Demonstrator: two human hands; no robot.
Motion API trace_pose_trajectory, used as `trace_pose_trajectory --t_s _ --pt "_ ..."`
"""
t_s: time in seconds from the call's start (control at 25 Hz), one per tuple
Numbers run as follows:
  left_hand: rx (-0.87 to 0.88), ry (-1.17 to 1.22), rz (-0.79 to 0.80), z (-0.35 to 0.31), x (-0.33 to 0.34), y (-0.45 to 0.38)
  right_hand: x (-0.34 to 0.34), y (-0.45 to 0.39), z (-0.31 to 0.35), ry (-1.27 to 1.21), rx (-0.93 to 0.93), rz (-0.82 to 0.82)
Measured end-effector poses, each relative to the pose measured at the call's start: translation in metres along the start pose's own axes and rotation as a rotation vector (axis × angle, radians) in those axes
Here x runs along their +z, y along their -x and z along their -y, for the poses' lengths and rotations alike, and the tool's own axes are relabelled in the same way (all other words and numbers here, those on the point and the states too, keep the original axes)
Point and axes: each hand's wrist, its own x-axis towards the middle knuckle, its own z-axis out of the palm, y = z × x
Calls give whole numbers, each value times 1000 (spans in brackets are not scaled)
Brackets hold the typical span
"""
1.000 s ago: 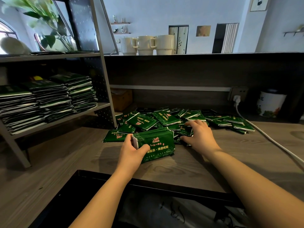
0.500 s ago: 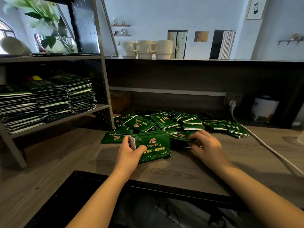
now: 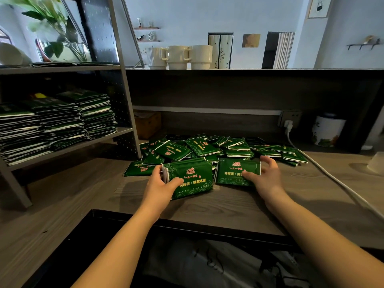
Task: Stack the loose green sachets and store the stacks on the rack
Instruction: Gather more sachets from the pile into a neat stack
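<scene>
A pile of loose green sachets [image 3: 209, 147] lies on the wooden counter [image 3: 207, 206]. My left hand [image 3: 161, 185] grips a thick stack of green sachets [image 3: 193, 179] by its left end, thumb on top. My right hand [image 3: 265, 176] holds a single green sachet [image 3: 235, 172] just right of that stack, thumb on its face and fingers behind its right edge. On the left stands the grey metal rack [image 3: 116, 134], its middle shelf filled with several tall stacks of sachets [image 3: 60, 123].
Three cream mugs [image 3: 178, 57] stand on the ledge above. A white cable [image 3: 332, 179] runs from the wall socket [image 3: 289, 120] across the counter's right side. A white tin [image 3: 328, 130] sits at the back right, a brown box [image 3: 147, 124] behind the rack.
My right hand drew back from the pile with one sachet and brought it beside the stack. My left hand kept its grip on the stack.
</scene>
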Motion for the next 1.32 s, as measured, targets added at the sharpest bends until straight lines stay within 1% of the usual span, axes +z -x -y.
trace_pose_trajectory --t_s 0.04,0.16,0.24,0.28,0.32,0.36,0.4,0.48,0.56,0.64,0.72,0.8,0.92,1.0,1.12,1.2,1.24,1.28,1.32 --pt "3 -4 20 -1 0 0 -1 0 0 -118 62 -1" --pt "-4 -21 85 0 3 -2 -10 1 12 -639 164 0" --pt "-18 -62 152 -3 5 0 -13 12 23 -865 196 120" --pt "-24 -83 180 -4 6 1 -10 20 29 -894 201 222" --pt "-25 -97 206 -4 6 1 -4 27 32 -853 197 321" --pt "-25 -106 224 -6 6 3 4 36 34 -743 174 404" --pt "-25 -107 238 -7 6 4 12 41 35 -575 135 444" --pt "-8 -79 246 -8 6 5 24 47 36 -285 -6 420" --pt "-8 -87 264 -7 7 5 33 46 33 -165 -140 364" --pt "15 -166 256 -6 6 5 38 47 27 -19 -246 336" --pt "22 -208 241 -2 6 0 42 48 21 87 -258 311" --pt "12 -212 246 -2 6 -1 43 46 21 103 -232 345" --pt "9 -204 275 -2 6 0 43 46 22 63 -189 502" --pt "0 -229 302 -3 5 3 42 48 24 7 -176 520" --pt "-21 -283 354 -3 6 2 39 51 26 -10 -202 527" --pt "-12 -277 332 -3 7 2 38 51 24 26 -208 563" --pt "-5 -256 307 -3 7 2 39 50 22 43 -203 555" --pt "4 -234 283 -3 7 1 39 47 21 34 -198 503" --pt "8 -220 268 -3 7 1 38 42 19 -2 -203 404"
